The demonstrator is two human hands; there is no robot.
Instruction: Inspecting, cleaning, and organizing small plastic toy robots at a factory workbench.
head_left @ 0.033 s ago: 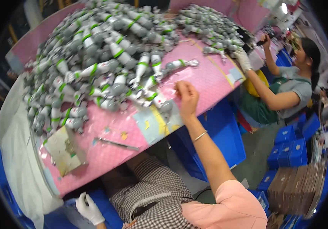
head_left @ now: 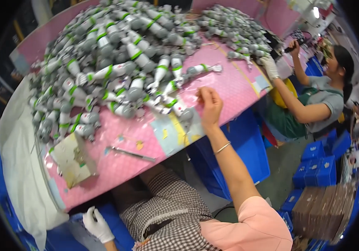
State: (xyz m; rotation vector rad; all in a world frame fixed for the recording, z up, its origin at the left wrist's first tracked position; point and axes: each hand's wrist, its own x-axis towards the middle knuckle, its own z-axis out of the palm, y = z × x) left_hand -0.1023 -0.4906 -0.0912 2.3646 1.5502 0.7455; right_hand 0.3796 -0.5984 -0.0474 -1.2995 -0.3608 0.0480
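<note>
My right hand (head_left: 209, 104) hangs over the pink surface (head_left: 234, 85) near its front edge, bare, fingers pinched together at the tips; whether something small sits between them I cannot tell. It is just beside the nearest grey toy arm pieces with green bands (head_left: 175, 108), which lie at the fringe of the big heap (head_left: 117, 54). My left hand (head_left: 98, 225), in a white glove, is down below the surface edge, well apart from the right, loosely curled and holding nothing that I can see.

I judge the heap to be the main risk. It slopes toward the front edge, and if I tug one piece from its foot, its neighbours could slide and drop off the surface into the blue crates (head_left: 234, 154) or onto my lap. The long thin metal tool (head_left: 131, 154) lies loose close to the edge too, and my forearm could sweep it off. The worn cardboard piece (head_left: 74, 161) sits at the left corner, where a nudge would tip it over.

Counting: the toy pieces in the near heap are far too many and too tangled to number, well over a hundred by my guess. A second, smaller heap (head_left: 234, 31) lies further right, by a co-worker's gloved hand (head_left: 268, 66). One metal tool, one cardboard piece, two heaps, two hands of mine.
</note>
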